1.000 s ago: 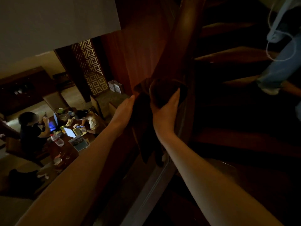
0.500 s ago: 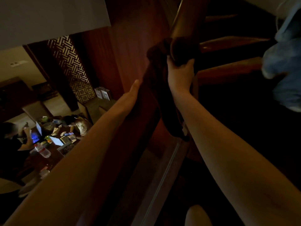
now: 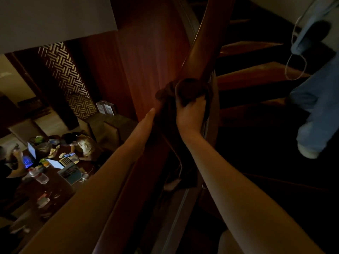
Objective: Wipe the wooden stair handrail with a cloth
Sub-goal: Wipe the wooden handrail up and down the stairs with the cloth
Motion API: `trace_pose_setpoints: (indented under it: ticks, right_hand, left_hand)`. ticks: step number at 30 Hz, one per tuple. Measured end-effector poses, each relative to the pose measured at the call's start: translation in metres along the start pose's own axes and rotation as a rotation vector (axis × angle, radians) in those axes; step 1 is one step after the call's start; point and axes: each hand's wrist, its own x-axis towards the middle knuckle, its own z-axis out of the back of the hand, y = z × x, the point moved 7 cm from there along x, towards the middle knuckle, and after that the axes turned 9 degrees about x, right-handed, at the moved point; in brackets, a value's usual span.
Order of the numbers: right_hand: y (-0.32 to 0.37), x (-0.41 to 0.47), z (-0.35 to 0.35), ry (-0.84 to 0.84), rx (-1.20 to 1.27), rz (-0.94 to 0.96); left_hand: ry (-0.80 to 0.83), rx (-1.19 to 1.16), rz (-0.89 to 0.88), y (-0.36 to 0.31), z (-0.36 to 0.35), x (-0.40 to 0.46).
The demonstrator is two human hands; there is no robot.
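Note:
The dark wooden handrail (image 3: 205,46) runs from the top centre down toward me. A dark cloth (image 3: 189,88) is bunched over the rail, with its tail hanging down beside the rail. My right hand (image 3: 189,116) grips the cloth around the rail from below. My left hand (image 3: 146,121) lies flat with its fingers straight along the rail's left side, touching the cloth's edge; whether it grips anything is hidden in the dim light.
Dark wooden stair treads (image 3: 256,76) fan out on the right. A person's leg in blue jeans (image 3: 315,110) stands on the stairs at far right. Far below on the left, people sit at a cluttered table (image 3: 55,167) with laptops and bottles.
My right hand and the cloth slid up the rail, then came back down toward me. My left hand stayed on the rail's left side.

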Motion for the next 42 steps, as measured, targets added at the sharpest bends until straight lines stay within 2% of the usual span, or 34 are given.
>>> trace_pose_setpoints:
  ticks: [3,5,7,10,13,16,19,23,25,29,33,37,42]
  right_hand:
    - [0.015,-0.023,-0.004,0.003,-0.437,0.225]
    - [0.020,-0.057,-0.015,0.121,-0.667,0.459]
    - [0.024,-0.080,-0.025,0.299,-0.774,0.627]
    - [0.031,-0.059,-0.039,0.568,-0.946,0.603]
    - [0.040,-0.025,-0.054,0.625,-1.093,0.530]
    - [0.041,-0.028,-0.076,0.710,-1.224,0.488]
    - [0.039,-0.071,-0.093,0.825,-1.239,0.581]
    - [0.017,-0.190,-0.103,1.027,-0.939,0.720]
    - [0.008,-0.230,-0.100,1.076,-0.880,0.728]
    - [0.003,-0.213,-0.099,1.068,-0.923,0.643]
    - [0.029,-0.128,-0.084,0.819,-1.052,0.680]
    - [0.036,-0.062,-0.060,0.557,-0.962,0.601]
    - [0.037,-0.031,-0.041,0.361,-0.936,0.499]
  left_hand:
    - [-0.237,-0.137,0.026,0.012,0.019,-0.007]
    - [-0.290,-0.286,0.033,0.023,0.025,-0.013]
    - [-0.303,-0.403,0.004,0.026,0.029,-0.022]
    - [-0.328,-0.471,0.047,0.030,0.036,-0.029]
    - [-0.407,-0.444,0.090,0.037,0.055,-0.032]
    - [-0.455,-0.369,0.101,0.046,0.075,-0.042]
    - [-0.464,-0.337,0.165,0.065,0.090,-0.052]
    - [-0.529,-0.249,0.213,0.088,0.108,-0.072]
    - [-0.565,-0.218,0.220,0.093,0.121,-0.082]
    - [-0.566,-0.200,0.239,0.094,0.140,-0.095]
    - [-0.472,-0.143,0.225,0.084,0.129,-0.099]
    - [-0.322,-0.087,0.254,0.073,0.097,-0.092]
    - [-0.099,0.090,0.247,0.065,0.057,-0.087]
